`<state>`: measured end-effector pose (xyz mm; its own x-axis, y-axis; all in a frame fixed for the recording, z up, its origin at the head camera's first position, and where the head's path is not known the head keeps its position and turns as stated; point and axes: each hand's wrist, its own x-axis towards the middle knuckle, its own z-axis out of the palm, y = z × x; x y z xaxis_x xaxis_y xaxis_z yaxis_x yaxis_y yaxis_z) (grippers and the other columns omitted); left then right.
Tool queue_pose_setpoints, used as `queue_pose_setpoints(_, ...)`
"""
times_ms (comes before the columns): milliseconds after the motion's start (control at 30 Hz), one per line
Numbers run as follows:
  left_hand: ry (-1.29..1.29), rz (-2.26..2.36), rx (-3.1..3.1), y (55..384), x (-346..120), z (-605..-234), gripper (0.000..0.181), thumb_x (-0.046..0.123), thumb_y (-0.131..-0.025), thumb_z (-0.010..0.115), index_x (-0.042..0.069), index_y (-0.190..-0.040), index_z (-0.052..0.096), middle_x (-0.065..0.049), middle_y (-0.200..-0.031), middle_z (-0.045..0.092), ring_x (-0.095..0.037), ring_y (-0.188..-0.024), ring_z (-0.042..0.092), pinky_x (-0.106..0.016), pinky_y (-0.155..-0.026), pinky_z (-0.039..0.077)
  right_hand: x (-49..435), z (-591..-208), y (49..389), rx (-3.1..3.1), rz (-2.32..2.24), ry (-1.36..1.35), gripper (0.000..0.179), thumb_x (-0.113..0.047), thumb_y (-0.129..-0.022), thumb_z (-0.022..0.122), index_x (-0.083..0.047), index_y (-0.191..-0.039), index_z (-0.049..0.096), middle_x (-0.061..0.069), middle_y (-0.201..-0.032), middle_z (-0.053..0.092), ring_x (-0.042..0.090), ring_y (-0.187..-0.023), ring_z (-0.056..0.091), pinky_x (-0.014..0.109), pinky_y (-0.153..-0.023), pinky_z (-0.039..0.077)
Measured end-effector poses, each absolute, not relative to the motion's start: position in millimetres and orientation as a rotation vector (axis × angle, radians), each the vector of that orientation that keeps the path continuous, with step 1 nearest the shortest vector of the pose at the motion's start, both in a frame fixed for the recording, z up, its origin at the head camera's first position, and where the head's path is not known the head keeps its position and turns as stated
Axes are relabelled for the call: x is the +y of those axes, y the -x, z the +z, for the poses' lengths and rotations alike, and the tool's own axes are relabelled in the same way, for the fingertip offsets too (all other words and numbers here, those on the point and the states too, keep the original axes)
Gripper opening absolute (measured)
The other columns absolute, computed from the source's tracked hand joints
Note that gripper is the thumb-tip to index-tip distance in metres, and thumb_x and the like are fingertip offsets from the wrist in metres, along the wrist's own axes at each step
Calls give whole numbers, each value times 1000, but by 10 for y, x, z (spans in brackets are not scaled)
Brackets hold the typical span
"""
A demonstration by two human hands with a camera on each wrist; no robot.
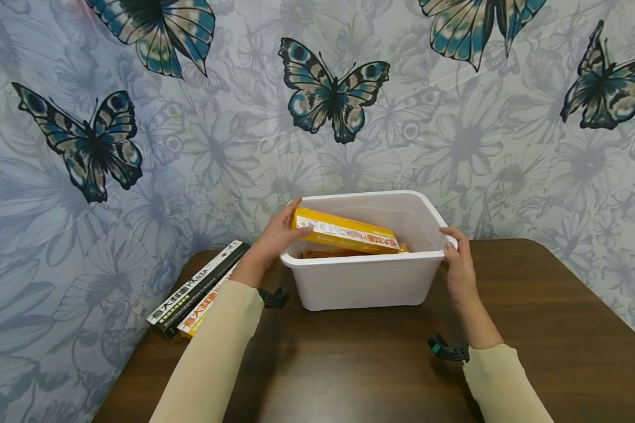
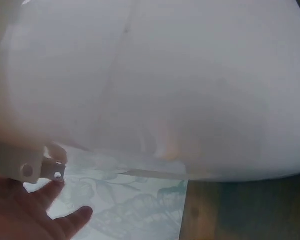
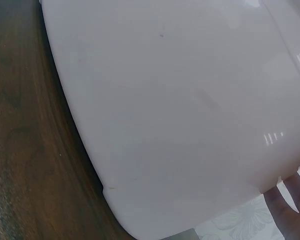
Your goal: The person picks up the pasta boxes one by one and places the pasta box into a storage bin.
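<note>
A white plastic bin (image 1: 370, 285) stands on the table between both hands. My left hand (image 1: 272, 238) grips its left rim, the thumb over the edge near the end of a yellow pasta box (image 1: 349, 232). That box lies tilted inside the bin, on top of another orange-yellow package (image 1: 328, 254) that is mostly hidden. At the right rim, my right hand (image 1: 460, 264) holds the bin with curled fingers. Both wrist views are filled mostly by the bin's outer wall (image 2: 165, 90), with some fingers of the right hand (image 3: 287, 210) showing at the lower right.
On the left of the brown wooden table (image 1: 360, 364) lie a black pasta box (image 1: 198, 299) and a yellow-and-white box (image 1: 196, 317), side by side and partly behind the left forearm. Butterfly-patterned wall covering (image 1: 338, 170) rises right behind the bin.
</note>
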<state>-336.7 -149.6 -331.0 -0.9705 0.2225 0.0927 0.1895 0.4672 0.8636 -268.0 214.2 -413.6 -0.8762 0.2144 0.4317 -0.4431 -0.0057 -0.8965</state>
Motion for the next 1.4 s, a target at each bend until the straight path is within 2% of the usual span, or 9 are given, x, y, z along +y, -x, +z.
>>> queue_pose_setpoints(133,-396,1457,2721,3389,-1489,-3317,68,28,-98,58,27,-159,27,0,-170,11,-28,-157,9,-58,-123,10,2146,-4133,2679,-1833,1927,-232,41,-24,-104,33,-13,-143,40,-9,-141,38,18,-123,42,31,-94,35)
queue_pose_setpoints(633,-334,1584,2705,3337,-1485,-3370,67,26,-98,55,26,-159,27,-2,-169,13,-29,-156,11,-59,-123,9,2153,-4116,2677,-1847,1945,-228,39,-24,-105,34,-16,-142,41,-11,-141,37,16,-123,40,32,-93,36)
queue_pose_setpoints(1033,-322,1672,2671,3318,-1474,-3431,63,23,-99,54,24,-157,31,-1,-170,10,-30,-157,6,-61,-122,5,2144,-3993,2635,-2004,1935,-110,41,-24,-106,39,-18,-146,34,0,-150,29,15,-122,39,22,-88,42)
queue_pose_setpoints(1400,-328,1880,2581,3241,-1507,-3544,53,22,-102,49,20,-154,39,1,-169,13,-29,-157,8,-59,-123,7,2123,-3984,2629,-2019,1931,-74,42,-23,-106,36,-18,-147,32,1,-152,28,15,-125,37,31,-93,36)
